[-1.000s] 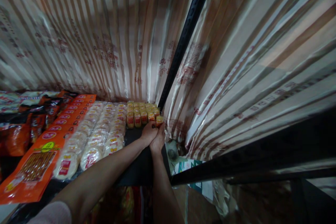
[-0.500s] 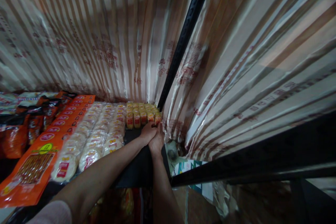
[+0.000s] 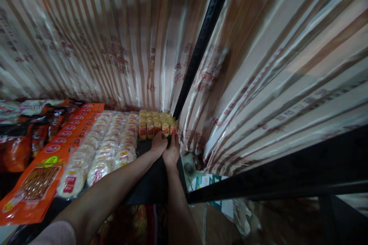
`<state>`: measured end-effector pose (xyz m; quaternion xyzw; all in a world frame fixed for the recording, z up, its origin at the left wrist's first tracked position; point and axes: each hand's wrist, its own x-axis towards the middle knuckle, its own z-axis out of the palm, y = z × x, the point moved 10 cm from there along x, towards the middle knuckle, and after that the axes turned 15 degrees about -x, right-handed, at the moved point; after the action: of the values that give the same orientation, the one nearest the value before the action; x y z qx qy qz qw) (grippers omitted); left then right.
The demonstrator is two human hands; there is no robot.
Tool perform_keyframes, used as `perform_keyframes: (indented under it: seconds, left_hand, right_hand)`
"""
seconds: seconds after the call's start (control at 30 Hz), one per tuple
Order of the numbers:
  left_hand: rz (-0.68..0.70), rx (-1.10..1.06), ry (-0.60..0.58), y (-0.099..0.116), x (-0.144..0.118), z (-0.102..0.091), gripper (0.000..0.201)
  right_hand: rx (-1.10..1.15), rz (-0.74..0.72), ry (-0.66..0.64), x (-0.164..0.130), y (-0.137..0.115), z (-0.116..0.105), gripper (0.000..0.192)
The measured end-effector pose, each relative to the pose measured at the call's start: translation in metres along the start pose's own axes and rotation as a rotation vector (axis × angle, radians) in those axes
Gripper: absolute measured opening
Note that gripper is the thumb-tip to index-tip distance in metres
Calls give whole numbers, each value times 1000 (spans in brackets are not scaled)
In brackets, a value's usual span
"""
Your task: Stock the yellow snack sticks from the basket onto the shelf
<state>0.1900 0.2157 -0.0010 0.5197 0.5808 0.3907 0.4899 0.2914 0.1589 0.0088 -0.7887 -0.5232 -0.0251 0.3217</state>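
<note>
Small yellow snack packs (image 3: 150,126) with red labels stand in tight rows at the back right end of a black shelf (image 3: 146,183). My left hand (image 3: 159,143) is at the front of these rows, its fingers curled and partly hidden; whatever they hold cannot be made out. Right beside it, my right hand (image 3: 171,153) reaches up with stretched fingers against the lower front of the end pack (image 3: 173,128). Both hands are close together, low over the dark shelf surface.
Round white wrapped cakes (image 3: 99,172) fill rows to the left, followed by orange snack bags (image 3: 40,183) and darker orange packets (image 3: 14,149). A black post (image 3: 198,61) rises behind the packs. Printed, pleated sheeting (image 3: 129,38) hangs behind. A black rail (image 3: 276,168) runs at right.
My left hand has drawn slightly left and down, opening a small gap between the hands. More of the end packs' fronts shows. My right hand has barely moved.
</note>
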Motion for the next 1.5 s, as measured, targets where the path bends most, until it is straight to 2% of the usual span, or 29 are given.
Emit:
perform_keyframes:
  seconds: [0.13, 0.3, 0.6, 0.9, 1.03, 1.23, 1.5]
  left_hand:
    - [-23, 59, 37, -4, 3, -6, 24]
    - [-21, 96, 59, 4, -3, -11, 23]
    - [2, 119, 25, 8, -6, -8, 27]
    - [131, 161, 86, 34, -11, -23, 29]
    - [131, 146, 71, 29, -9, -21, 29]
    - [107, 132, 31, 21, -7, -16, 36]
    - [111, 119, 21, 25, -9, -16, 38]
  right_hand:
    - [-9, 27, 1, -1, 1, 0, 53]
    - [-2, 24, 14, -1, 0, -3, 55]
    - [-33, 1, -28, 0, -2, 0, 57]
    - [-33, 39, -14, 0, -2, -4, 57]
    - [-27, 77, -18, 0, 1, -5, 57]
    - [-13, 37, -1, 0, -2, -6, 58]
    - [-6, 51, 3, -1, -1, -6, 57]
